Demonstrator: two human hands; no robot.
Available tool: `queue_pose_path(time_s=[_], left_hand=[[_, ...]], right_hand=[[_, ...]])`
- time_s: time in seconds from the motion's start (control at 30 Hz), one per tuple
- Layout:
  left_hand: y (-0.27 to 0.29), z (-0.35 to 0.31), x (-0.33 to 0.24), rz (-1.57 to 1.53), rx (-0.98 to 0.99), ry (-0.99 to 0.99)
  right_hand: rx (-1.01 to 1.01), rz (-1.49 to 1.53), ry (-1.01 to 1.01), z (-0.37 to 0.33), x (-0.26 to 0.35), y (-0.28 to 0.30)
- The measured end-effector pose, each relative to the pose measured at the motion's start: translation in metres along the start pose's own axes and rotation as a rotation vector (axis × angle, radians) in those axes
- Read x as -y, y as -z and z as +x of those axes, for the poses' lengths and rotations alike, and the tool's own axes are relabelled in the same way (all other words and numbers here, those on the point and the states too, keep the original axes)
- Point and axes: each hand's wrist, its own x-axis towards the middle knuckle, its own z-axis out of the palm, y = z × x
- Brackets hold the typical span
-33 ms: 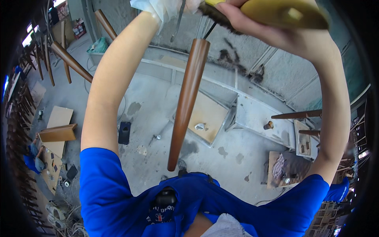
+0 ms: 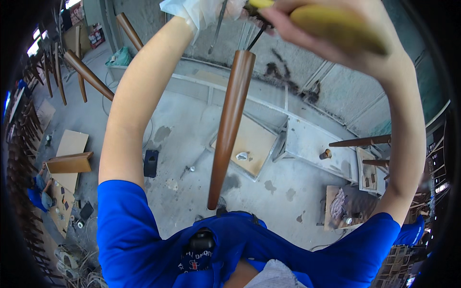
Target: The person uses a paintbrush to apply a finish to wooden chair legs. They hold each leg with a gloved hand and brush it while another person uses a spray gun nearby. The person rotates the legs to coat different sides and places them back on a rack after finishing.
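A tapered brown wooden leg (image 2: 228,129) hangs in front of me, wide end up, from a thin dark metal rod at its top. My left hand (image 2: 204,13), in a thin translucent plastic glove, is at the upper edge beside the rod. Its fingers look closed, but what they grip is cut off by the frame. Beside it hangs another slim metal rod (image 2: 218,28). My right hand (image 2: 307,36) is closed round a yellow-handled brush (image 2: 336,30), smeared by motion, just above and right of the leg's top. The leg's tip points down toward my chest.
More brown legs (image 2: 89,75) hang at the left, others (image 2: 360,140) at the right. Below are a low metal frame bench (image 2: 312,144), a tan board (image 2: 254,144) and a dark flat object (image 2: 151,163) on the floor. A person in blue (image 2: 38,193) works at far left.
The leg has shifted slightly, its tip a little to the right. The brush in my right hand has tilted and blurred, and its dark bristles show less.
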Motion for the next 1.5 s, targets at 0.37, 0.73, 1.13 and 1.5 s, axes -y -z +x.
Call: queue_pose_path(time_s=[0.37, 0.73, 1.13, 1.5], left_hand=[[-0.024, 0.006, 0.003, 0.014, 0.057, 0.061], [-0.032, 0.009, 0.011, -0.048, 0.105, 0.032], [-0.055, 0.025, 0.031, -0.056, 0.074, 0.020], [-0.060, 0.051, 0.052, -0.025, -0.087, -0.048]], right_hand=[[0.622, 0.223, 0.102, 0.026, 0.196, -0.079], [0.831, 0.807, -0.213, -0.037, 0.247, -0.113], [0.137, 0.381, -0.559, -0.011, 0.055, 0.006], [-0.251, -0.081, -0.290, -0.095, 0.048, 0.091]])
